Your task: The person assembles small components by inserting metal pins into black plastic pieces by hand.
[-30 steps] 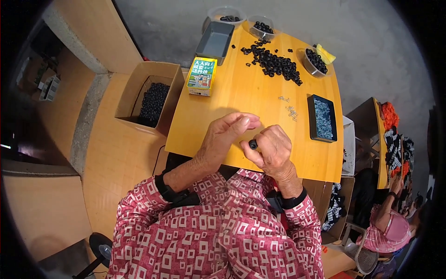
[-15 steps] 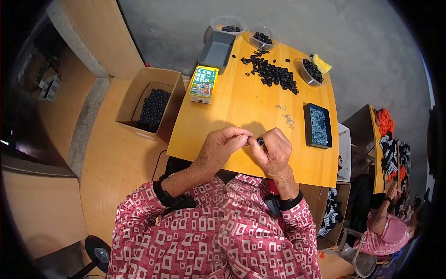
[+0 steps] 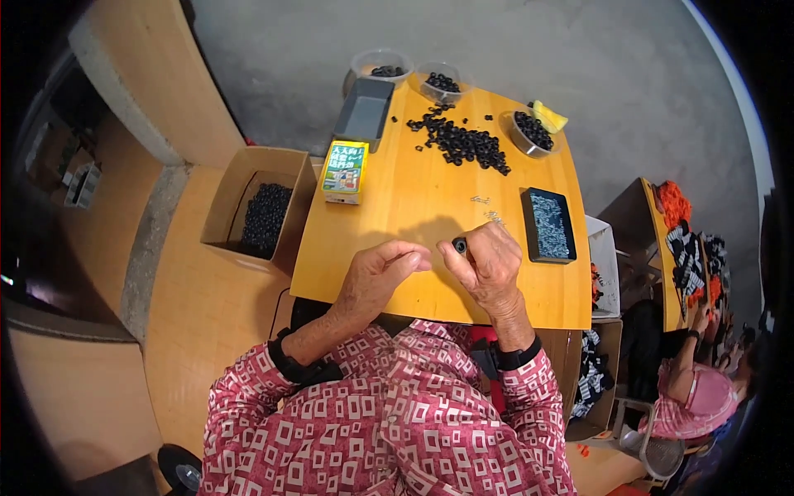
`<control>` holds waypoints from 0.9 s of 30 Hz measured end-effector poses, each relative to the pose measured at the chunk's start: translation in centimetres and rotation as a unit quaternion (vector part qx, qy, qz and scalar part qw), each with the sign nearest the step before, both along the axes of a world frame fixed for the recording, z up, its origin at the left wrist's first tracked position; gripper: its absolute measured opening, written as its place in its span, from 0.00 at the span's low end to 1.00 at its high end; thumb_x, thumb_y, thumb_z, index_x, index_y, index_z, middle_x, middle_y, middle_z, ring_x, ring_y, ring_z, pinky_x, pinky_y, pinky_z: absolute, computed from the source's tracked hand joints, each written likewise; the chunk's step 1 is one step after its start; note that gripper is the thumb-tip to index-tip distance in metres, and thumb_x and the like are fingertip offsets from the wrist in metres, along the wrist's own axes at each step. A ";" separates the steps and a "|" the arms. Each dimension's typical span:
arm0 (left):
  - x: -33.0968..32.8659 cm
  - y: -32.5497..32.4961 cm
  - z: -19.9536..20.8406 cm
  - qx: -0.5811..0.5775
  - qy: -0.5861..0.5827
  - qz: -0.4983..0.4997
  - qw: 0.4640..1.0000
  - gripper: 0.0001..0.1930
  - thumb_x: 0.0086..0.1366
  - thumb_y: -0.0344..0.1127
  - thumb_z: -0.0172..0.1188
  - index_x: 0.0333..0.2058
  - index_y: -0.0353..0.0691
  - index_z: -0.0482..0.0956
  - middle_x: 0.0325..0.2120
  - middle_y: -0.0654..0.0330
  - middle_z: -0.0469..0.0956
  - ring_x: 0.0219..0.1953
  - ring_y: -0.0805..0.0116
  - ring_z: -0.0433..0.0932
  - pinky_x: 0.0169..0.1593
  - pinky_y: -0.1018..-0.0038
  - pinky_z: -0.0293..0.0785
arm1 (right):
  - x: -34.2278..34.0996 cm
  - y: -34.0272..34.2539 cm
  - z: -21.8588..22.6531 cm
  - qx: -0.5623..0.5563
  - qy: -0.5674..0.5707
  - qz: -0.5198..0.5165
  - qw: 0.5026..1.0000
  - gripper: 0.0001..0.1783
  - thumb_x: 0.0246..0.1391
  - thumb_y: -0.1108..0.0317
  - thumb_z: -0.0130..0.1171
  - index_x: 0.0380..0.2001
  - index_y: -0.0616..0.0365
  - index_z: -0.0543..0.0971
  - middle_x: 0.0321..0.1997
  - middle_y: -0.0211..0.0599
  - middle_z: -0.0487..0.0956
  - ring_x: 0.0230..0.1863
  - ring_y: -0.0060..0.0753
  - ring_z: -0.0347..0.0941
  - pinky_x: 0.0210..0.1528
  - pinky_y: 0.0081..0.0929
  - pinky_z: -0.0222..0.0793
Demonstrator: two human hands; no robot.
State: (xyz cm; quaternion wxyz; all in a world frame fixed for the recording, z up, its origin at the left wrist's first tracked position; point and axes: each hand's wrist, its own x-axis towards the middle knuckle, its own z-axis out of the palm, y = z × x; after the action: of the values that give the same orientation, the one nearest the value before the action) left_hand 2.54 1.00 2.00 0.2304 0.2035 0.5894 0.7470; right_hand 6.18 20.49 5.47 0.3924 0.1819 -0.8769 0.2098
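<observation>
Over the near part of the wooden table (image 3: 397,198), my right hand (image 3: 494,269) is closed round a dark tool with a round, hollow-looking end (image 3: 460,245) that shows by the thumb. Most of the tool is hidden in the fist. Just left of it, my left hand (image 3: 374,277) has its thumb and fingertips pressed together, and anything between them is too small to make out. A gap separates the two hands. Beyond the right hand lie several tiny silvery pieces (image 3: 494,217). Farther back is a loose pile of small black rings (image 3: 467,145).
A black tray of small pale pieces (image 3: 549,225) lies at right. Clear bowls of black parts (image 3: 533,132) line the far side. At left stand a grey tray (image 3: 364,112), a green-yellow box (image 3: 344,172) and a carton of black parts (image 3: 269,219). Another person (image 3: 695,393) sits at right.
My hands have come apart: before, the left fingertips touched the right thumb. The whole view has shifted slightly, with the table's things now a little farther left.
</observation>
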 end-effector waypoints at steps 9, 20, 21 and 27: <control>0.2 0.1 0.2 -0.014 0.008 -0.029 0.999 0.14 0.72 0.36 0.55 0.47 0.31 0.79 0.39 0.58 0.83 0.46 0.73 0.79 0.55 0.75 0.71 | 0.7 2.6 4.3 0.101 0.032 -0.044 0.993 0.13 0.42 0.67 0.74 0.25 0.60 0.79 0.16 0.31 0.69 0.20 0.34 0.69 0.25 0.30 0.64; 0.0 0.6 0.4 -0.027 0.026 -0.040 0.998 0.13 0.72 0.37 0.56 0.46 0.33 0.80 0.38 0.59 0.83 0.45 0.74 0.79 0.54 0.75 0.71 | 0.7 4.1 4.0 0.110 0.064 -0.073 0.989 0.13 0.41 0.68 0.74 0.24 0.60 0.78 0.19 0.36 0.75 0.22 0.36 0.72 0.26 0.32 0.67; 0.0 0.6 0.5 -0.027 0.027 -0.044 0.998 0.13 0.72 0.37 0.56 0.46 0.33 0.80 0.38 0.59 0.83 0.45 0.74 0.79 0.54 0.75 0.71 | 0.7 4.1 3.9 0.110 0.065 -0.075 0.989 0.13 0.41 0.68 0.74 0.23 0.60 0.78 0.19 0.36 0.75 0.22 0.36 0.72 0.26 0.32 0.67; 0.0 1.0 1.5 -0.034 0.024 -0.031 0.999 0.13 0.71 0.36 0.56 0.48 0.33 0.79 0.39 0.60 0.83 0.45 0.74 0.78 0.54 0.76 0.71 | 0.6 3.8 3.1 0.101 0.064 -0.061 0.991 0.14 0.42 0.67 0.73 0.27 0.61 0.78 0.19 0.35 0.73 0.22 0.37 0.72 0.26 0.32 0.67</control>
State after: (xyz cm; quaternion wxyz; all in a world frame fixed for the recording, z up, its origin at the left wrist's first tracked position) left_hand 2.54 2.01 3.49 0.2457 0.2316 0.6136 0.7138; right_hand 6.78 24.33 8.59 0.4396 0.1801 -0.8759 0.0840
